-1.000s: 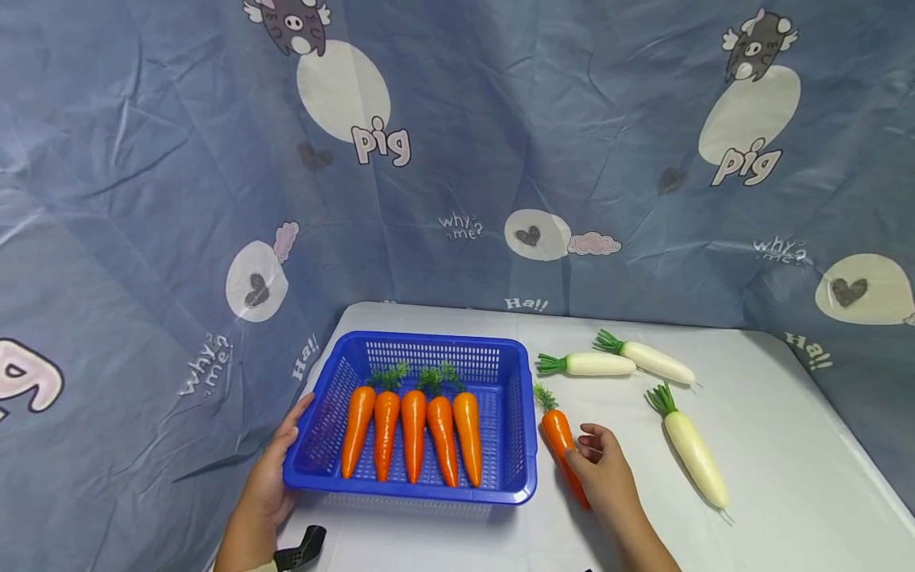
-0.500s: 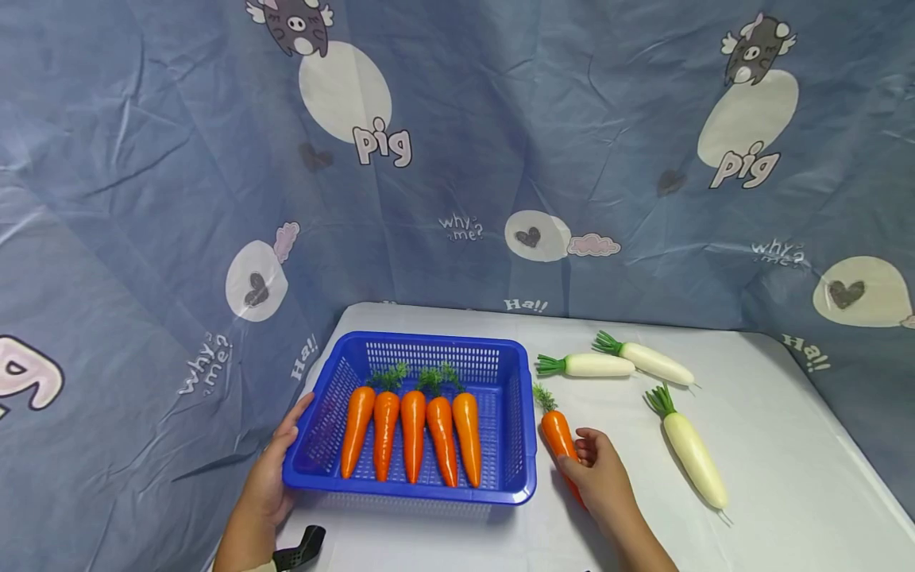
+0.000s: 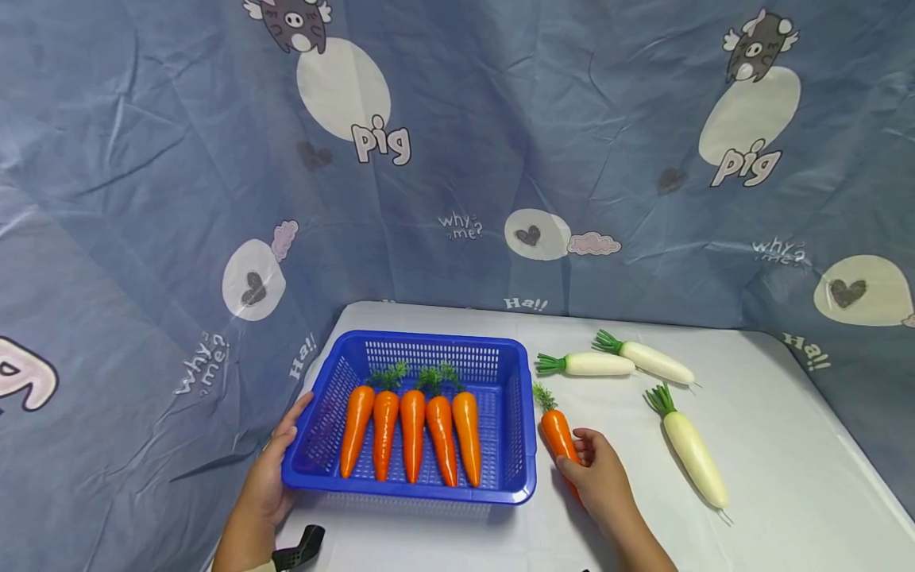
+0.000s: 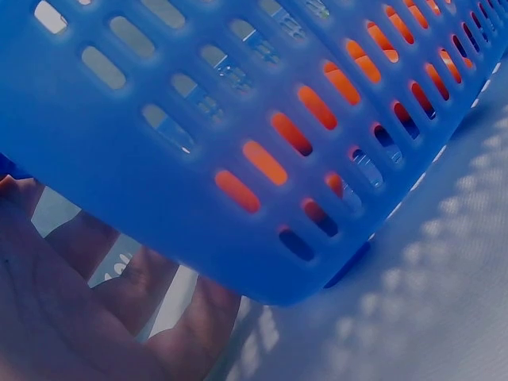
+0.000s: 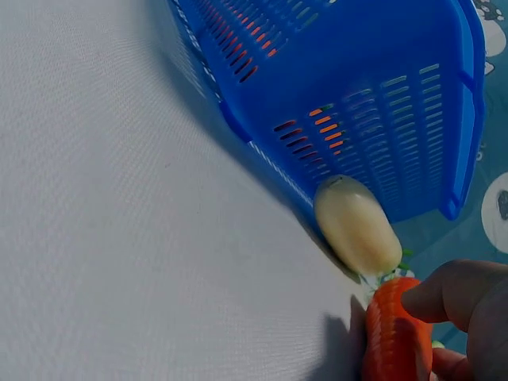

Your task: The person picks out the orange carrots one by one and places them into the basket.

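A blue plastic basket [image 3: 411,494] stands on the table's left half. Inside it, several orange carrots [image 3: 413,433] lie in a row, green tops toward the back. My left hand [image 3: 268,477] rests against the basket's left side, its fingers spread and fairly straight along the wall in the left wrist view. Right of the basket lies one more carrot [image 3: 557,435], tilted with its leafy top to the back. My right hand [image 3: 599,477] pinches it near its lower half, thumb [image 5: 444,294] on top, the other fingers on its far side. The carrot's tip is partly hidden by the hand.
Three white radishes with green stalks lie to the right: one radish [image 3: 599,365] behind the loose carrot, another radish [image 3: 658,362] beside it, and a third radish [image 3: 696,461] farther right. A patterned blue cloth [image 3: 457,159] hangs around the white table [image 3: 793,445].
My right hand has moved slightly left and its fingers have closed in on the loose carrot, which has barely shifted. The left hand and basket stay put.
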Demonstrator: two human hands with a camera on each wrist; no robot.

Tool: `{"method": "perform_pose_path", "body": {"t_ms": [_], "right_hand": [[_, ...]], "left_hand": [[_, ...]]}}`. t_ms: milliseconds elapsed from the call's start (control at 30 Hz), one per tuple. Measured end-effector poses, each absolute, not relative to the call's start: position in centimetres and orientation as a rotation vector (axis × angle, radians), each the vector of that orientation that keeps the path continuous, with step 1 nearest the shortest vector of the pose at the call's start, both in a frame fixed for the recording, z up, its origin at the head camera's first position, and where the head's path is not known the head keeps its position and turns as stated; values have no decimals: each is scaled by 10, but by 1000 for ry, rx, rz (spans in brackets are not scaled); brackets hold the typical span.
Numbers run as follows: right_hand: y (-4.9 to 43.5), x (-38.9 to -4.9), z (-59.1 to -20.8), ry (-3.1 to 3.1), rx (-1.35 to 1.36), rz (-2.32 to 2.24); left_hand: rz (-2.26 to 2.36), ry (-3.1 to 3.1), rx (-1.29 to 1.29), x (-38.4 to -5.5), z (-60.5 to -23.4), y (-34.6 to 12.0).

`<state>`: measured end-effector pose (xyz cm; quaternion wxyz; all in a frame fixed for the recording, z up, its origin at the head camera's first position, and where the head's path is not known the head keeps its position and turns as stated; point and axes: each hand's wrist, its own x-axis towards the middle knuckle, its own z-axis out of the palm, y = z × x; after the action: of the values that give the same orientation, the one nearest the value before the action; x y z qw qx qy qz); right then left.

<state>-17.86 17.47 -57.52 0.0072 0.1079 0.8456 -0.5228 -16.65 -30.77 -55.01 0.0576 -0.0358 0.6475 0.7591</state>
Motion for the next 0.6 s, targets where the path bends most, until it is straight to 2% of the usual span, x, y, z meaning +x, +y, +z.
{"method": "perform_pose_path", "body": {"t_ms": [600], "right_hand": [[174,-180,-574,2679,410,-1557]], "left_hand": [[2291,1975,-142,-167,-550,-307]]}}
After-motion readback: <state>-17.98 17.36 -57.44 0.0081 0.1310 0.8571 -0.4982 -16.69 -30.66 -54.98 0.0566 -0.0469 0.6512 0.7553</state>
